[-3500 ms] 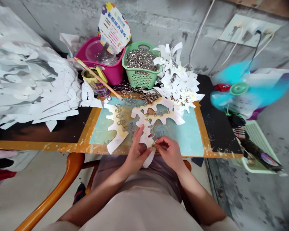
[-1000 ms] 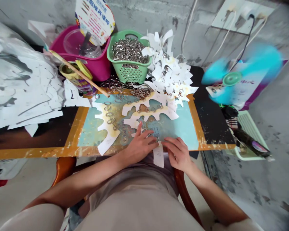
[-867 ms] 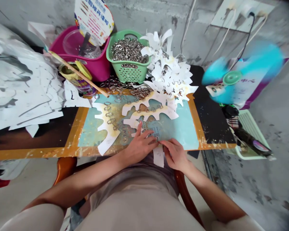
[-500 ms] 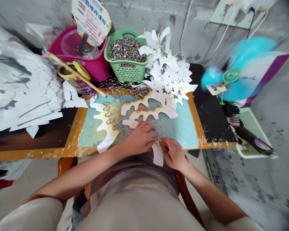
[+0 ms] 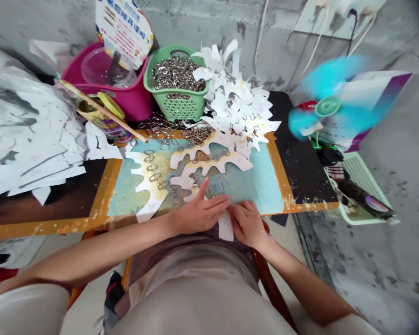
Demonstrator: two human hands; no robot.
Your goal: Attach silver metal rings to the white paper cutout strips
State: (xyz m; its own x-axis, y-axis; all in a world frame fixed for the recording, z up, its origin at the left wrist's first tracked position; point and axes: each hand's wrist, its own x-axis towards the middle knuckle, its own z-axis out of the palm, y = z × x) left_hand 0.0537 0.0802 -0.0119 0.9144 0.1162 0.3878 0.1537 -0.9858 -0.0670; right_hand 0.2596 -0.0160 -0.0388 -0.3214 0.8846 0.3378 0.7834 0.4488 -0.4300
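A heap of white cut-paper strips (image 5: 31, 139) lies at far left on the orange-edged desk (image 5: 56, 227). Next comes a scalloped white paper strip (image 5: 148, 200) carrying silver wire rings (image 5: 154, 177), with a green plastic basket (image 5: 176, 109) behind it. The left hand (image 5: 199, 209) lies flat and spread, index finger raised, over a second white paper strip (image 5: 225, 227), whose narrow tail points toward the lap across the desk's near edge. The right hand (image 5: 246, 224) curls narrowly against that strip; any pinch is hidden. The paper looks light and floppy, best taken by its solid band.
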